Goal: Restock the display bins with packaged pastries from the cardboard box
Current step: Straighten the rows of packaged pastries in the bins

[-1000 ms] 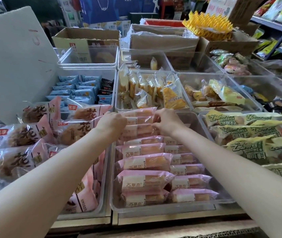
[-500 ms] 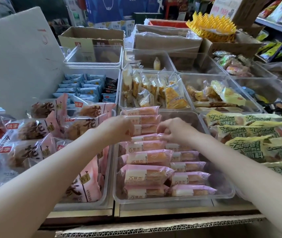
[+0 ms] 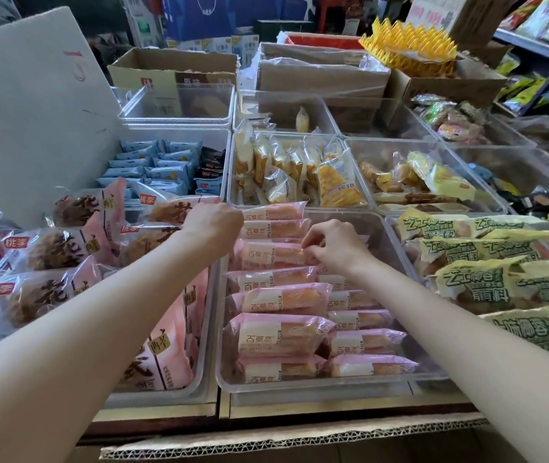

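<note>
A clear plastic bin (image 3: 300,384) in front of me holds two rows of pink-wrapped pastries (image 3: 280,332). My left hand (image 3: 214,223) is at the bin's far left corner, fingers curled down over the left ends of the pink packs there. My right hand (image 3: 335,245) pinches the right end of one pink pack (image 3: 271,253) in the left row. The edge of the cardboard box (image 3: 286,439) shows along the bottom of the view.
Bins surround this one: dark-bun packs in pink wrap (image 3: 62,248) left, green-and-yellow packs (image 3: 487,279) right, yellow cake packs (image 3: 300,172) and blue packs (image 3: 153,168) behind. A white board (image 3: 32,105) leans far left. Cardboard boxes (image 3: 173,71) stand at the back.
Both hands have drawn back toward me from the far packs. My right hand has moved down to pinch a nearer pack. The view has shifted, revealing the cardboard box edge below.
</note>
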The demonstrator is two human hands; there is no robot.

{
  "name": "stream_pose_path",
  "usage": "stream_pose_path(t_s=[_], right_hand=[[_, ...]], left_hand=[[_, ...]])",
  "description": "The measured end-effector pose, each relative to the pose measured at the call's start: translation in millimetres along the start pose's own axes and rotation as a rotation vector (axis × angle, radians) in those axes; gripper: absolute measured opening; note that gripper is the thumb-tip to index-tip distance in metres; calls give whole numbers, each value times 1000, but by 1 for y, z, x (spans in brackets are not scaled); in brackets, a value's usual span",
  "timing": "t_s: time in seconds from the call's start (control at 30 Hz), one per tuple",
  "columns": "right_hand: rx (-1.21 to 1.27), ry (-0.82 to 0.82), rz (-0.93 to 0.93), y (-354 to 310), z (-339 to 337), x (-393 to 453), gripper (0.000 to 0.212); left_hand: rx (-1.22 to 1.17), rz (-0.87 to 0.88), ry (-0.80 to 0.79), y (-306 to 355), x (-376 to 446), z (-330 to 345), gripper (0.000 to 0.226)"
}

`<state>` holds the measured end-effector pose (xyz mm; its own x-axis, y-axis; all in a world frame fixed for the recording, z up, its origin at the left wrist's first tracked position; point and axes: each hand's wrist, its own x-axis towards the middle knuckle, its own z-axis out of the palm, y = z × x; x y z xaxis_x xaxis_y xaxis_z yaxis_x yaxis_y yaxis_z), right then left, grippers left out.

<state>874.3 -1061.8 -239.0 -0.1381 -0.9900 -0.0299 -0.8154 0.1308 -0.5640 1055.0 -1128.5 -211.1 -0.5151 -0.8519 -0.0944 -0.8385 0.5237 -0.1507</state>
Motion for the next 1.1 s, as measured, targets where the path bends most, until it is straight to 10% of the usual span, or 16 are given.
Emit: stream_pose_path(t_s=[0.13,0.4,0.5,0.6,1.1], right_hand=[[-20,-33,18,1,10,6,11],[-21,22,-7,3,-1,13,9],[-289,95,-177,-7,0,26,37],[-502,-185,-220,-10,13,41,67],[-422,-398,45,5,25,52,65]], left_hand=[[83,18,-81,5,0,-3,25],[76,138,-288,21,23,5,122],[39,84,-372,20,35,13,127],[59,97,-415,19,40,13,121],[91,169,-411,3,23,27,105]])
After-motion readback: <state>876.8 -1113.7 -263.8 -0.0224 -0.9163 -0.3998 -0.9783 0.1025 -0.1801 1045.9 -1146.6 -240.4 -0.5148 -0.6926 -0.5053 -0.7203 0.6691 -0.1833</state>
